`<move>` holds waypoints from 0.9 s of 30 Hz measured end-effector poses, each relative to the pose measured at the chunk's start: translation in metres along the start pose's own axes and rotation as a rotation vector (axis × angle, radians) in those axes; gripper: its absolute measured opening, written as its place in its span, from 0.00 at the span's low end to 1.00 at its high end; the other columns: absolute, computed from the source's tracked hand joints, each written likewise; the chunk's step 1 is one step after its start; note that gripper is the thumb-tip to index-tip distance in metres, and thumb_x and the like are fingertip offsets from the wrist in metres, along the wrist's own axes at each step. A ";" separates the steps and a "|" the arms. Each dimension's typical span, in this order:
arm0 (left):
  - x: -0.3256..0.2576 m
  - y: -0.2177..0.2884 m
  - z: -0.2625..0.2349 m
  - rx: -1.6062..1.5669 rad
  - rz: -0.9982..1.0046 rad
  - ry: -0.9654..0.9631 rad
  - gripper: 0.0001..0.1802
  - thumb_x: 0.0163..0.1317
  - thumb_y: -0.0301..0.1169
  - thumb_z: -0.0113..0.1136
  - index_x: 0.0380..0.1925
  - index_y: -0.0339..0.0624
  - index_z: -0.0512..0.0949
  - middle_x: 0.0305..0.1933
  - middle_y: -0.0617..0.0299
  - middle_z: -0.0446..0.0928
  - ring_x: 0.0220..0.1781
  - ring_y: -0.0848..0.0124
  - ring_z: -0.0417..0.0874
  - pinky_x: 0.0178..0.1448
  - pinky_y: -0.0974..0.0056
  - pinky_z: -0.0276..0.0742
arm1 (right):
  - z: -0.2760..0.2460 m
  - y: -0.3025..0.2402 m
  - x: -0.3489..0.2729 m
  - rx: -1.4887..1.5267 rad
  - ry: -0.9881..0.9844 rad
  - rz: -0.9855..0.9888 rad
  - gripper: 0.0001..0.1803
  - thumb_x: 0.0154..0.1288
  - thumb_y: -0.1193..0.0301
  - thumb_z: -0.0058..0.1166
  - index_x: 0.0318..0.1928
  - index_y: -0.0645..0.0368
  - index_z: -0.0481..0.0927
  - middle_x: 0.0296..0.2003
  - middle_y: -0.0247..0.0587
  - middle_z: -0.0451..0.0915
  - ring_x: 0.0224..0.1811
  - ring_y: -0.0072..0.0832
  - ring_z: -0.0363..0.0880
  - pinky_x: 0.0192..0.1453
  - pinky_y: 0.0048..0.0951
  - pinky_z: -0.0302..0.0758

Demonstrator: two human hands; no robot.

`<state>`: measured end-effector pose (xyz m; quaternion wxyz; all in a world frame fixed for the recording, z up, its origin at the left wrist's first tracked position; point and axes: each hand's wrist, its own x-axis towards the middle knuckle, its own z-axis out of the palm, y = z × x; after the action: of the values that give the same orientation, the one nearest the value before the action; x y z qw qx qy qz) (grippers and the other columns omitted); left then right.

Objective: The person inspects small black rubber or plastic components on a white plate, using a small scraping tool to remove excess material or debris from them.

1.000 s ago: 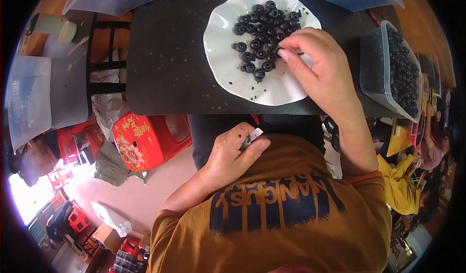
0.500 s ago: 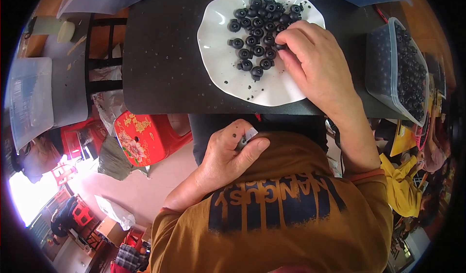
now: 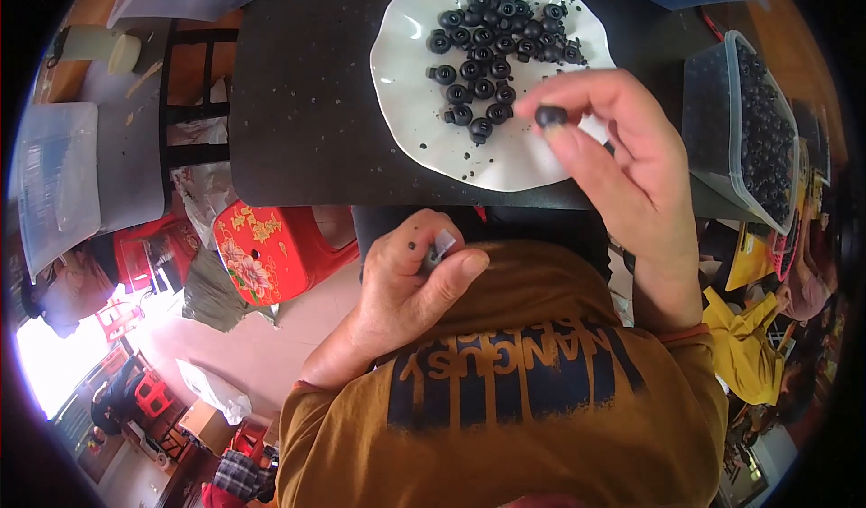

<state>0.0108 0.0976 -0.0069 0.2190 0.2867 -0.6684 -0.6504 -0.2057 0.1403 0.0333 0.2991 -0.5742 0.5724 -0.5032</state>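
A small round black part (image 3: 550,116) is pinched between the thumb and forefinger of my right hand (image 3: 631,165), raised above the near right side of a white wavy-rimmed plate (image 3: 406,115). On the plate lies a cluster of similar black knobbed parts (image 3: 483,69), with small black crumbs scattered around them. My left hand (image 3: 406,278) is curled in front of my shirt, below the table edge. It grips a small greyish piece with a pale, flat, shiny tip (image 3: 444,242); my fingers hide most of it, so its kind is unclear.
A clear plastic tub (image 3: 735,129) full of black parts stands at the table's right end. The plate rests on a dark table (image 3: 307,102). A red flowered stool (image 3: 257,255) stands below the table's left part. Translucent bins edge the far side.
My right hand has lifted a black part off the plate and drawn it toward me, turning upward. My left hand has shifted slightly left, still gripping the small greyish piece.
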 end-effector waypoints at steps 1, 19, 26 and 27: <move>0.002 0.002 0.000 0.001 -0.003 0.000 0.13 0.56 0.34 0.62 0.26 0.38 0.70 0.22 0.63 0.68 0.22 0.75 0.66 0.26 0.71 0.64 | 0.002 -0.004 -0.005 0.003 0.000 0.002 0.08 0.62 0.73 0.48 0.39 0.64 0.71 0.35 0.39 0.73 0.35 0.22 0.70 0.41 0.22 0.68; 0.021 0.025 0.014 -0.170 0.216 -0.059 0.16 0.58 0.40 0.59 0.29 0.36 0.70 0.25 0.62 0.71 0.25 0.74 0.71 0.29 0.70 0.67 | 0.036 -0.007 -0.040 0.999 -0.087 0.216 0.12 0.63 0.78 0.48 0.47 0.67 0.73 0.37 0.37 0.73 0.39 0.16 0.71 0.43 0.16 0.66; 0.019 0.018 0.015 0.063 0.242 0.017 0.22 0.52 0.46 0.62 0.26 0.37 0.68 0.21 0.60 0.68 0.19 0.65 0.70 0.22 0.66 0.65 | 0.036 -0.006 -0.044 0.987 -0.134 0.269 0.12 0.64 0.77 0.47 0.47 0.68 0.73 0.38 0.39 0.72 0.42 0.20 0.73 0.48 0.18 0.68; 0.020 0.017 0.015 0.114 0.285 0.027 0.23 0.51 0.47 0.62 0.26 0.37 0.68 0.20 0.60 0.68 0.19 0.65 0.69 0.22 0.66 0.64 | 0.037 -0.006 -0.044 0.987 -0.132 0.270 0.12 0.64 0.77 0.47 0.47 0.68 0.73 0.38 0.39 0.72 0.42 0.20 0.73 0.48 0.18 0.68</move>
<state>-0.0159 0.0949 0.0080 0.3015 0.2096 -0.7350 -0.5700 -0.1629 0.1746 0.0165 0.6323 -0.3160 0.3157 -0.6330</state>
